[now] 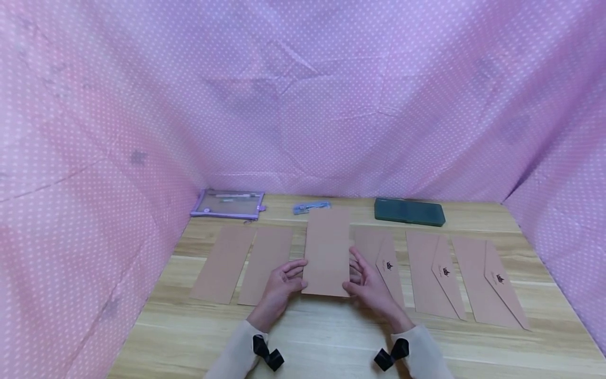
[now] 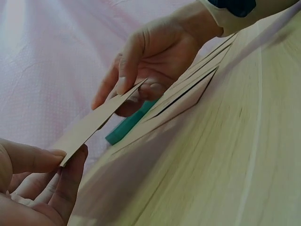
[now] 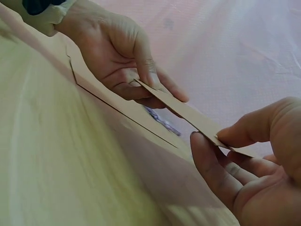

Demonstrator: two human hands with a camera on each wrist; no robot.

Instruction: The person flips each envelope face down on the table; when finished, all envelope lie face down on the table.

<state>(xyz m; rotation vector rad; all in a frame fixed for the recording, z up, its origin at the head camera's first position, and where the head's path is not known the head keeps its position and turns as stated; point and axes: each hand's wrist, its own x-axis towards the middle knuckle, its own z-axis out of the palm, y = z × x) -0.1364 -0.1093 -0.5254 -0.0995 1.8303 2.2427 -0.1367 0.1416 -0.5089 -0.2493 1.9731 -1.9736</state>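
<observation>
A plain brown envelope [image 1: 326, 252] is held above the table between both hands, its blank side facing up. My left hand [image 1: 280, 287] pinches its left edge, thumb on top and fingers beneath. At the right edge my right hand [image 1: 371, 287] pinches it the same way, which the right wrist view shows at the envelope [image 3: 188, 113] from the side. Two blank-side-up envelopes lie left of it, the nearer one [image 1: 267, 258] partly behind my left hand. Right of it, an envelope with a crown print on its flap [image 1: 379, 245] lies partly behind my right hand.
Two more crown-printed envelopes [image 1: 428, 279] lie further right on the wooden table [image 1: 331, 342]. Along the back are a purple-edged mesh pouch [image 1: 227, 205] with pens, a small blue packet [image 1: 303, 208] and a dark green case [image 1: 409, 211]. A pink dotted curtain [image 1: 303, 105] surrounds the table.
</observation>
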